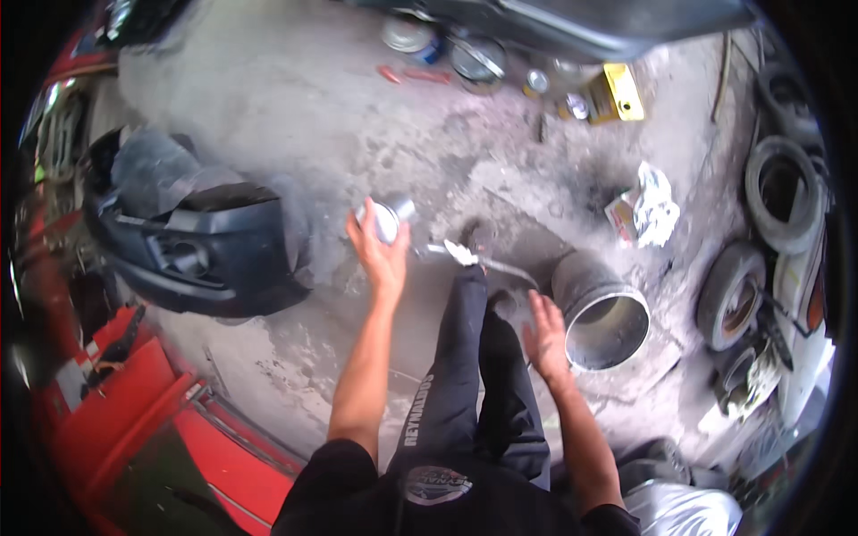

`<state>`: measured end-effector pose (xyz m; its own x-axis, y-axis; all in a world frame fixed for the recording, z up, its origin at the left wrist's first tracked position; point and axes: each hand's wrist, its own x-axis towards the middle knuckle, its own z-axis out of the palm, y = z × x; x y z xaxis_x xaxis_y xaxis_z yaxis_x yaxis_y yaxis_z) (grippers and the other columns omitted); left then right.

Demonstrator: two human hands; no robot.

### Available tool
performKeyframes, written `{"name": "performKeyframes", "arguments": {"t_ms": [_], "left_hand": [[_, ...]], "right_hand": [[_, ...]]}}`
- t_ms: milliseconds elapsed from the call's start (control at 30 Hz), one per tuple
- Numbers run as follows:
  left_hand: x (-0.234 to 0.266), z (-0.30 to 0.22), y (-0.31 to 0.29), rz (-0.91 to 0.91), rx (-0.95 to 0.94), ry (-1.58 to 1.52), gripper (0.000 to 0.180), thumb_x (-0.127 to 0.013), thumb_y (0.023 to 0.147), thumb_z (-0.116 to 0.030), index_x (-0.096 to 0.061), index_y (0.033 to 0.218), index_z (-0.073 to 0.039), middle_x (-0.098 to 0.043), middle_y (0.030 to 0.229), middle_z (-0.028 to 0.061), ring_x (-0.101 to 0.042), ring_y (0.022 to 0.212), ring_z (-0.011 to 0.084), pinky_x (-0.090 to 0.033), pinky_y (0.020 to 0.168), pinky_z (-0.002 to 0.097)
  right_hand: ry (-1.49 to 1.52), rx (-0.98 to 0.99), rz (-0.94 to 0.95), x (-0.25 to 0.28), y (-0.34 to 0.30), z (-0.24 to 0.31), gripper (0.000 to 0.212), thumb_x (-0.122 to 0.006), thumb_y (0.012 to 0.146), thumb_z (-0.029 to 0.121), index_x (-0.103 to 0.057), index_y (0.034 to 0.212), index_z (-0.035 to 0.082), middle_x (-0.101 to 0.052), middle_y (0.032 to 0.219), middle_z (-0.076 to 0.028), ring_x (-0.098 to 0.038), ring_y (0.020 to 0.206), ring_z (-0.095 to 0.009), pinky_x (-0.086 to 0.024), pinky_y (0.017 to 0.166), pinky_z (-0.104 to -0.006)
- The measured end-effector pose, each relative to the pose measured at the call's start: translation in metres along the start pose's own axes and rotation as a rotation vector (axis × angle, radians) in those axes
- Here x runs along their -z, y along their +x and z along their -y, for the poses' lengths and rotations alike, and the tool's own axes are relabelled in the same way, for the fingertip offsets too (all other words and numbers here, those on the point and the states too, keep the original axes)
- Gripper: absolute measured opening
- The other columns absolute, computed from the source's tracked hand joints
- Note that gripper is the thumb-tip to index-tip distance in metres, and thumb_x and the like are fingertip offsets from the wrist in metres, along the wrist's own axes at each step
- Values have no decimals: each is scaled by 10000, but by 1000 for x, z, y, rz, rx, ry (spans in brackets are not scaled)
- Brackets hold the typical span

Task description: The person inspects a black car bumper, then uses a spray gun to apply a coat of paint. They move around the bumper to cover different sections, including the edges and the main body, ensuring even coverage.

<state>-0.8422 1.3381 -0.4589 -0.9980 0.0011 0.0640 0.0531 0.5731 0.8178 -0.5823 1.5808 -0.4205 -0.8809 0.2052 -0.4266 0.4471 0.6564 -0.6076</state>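
Note:
In front of me at centre left, my left hand [382,255] grips a round silvery metal cup [388,221], its fingers curled around the side. A grey cylindrical part juts out past the cup's far right side. To its right is a small whitish tool [460,253] with a thin hose running toward the right; it is blurred, and I cannot tell whether it lies on the floor or hangs. My right hand [547,335] is held open with fingers stretched out, near that hose and left of a wide grey metal cylinder [601,313], holding nothing.
A black car bumper [206,259] lies at the left, with red car panels [134,420] nearer me. Cans [411,37] and a yellow tin [618,94] stand at the back. Crumpled foil-like material [655,205] lies at right, before several tyres [782,196].

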Motion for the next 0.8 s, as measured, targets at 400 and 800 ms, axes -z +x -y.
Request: {"name": "performKeyframes", "arguments": {"t_ms": [400,800], "left_hand": [[267,-117,-80,-204,-125,248,754,-920,776,-145,-612,1464,-136,-462,1455,258,-545,1286,459,-496,1059,505],[435,-186,-114,-530,47,301,727,-897,737,-207,-679,1430,-214,-498,1474,205,-564,1291,417,-533,1032,491]], "right_hand": [[-401,434,457,-55,-25,205,957,-762,896,247,-233,1677,92,-387,1599,-285,-481,1409,-494,-451,1147,-543],[-4,943,814,-121,26,405,683,-750,929,239,-479,1495,-33,-549,1439,-326,-561,1304,-511,-467,1095,-546]]}}
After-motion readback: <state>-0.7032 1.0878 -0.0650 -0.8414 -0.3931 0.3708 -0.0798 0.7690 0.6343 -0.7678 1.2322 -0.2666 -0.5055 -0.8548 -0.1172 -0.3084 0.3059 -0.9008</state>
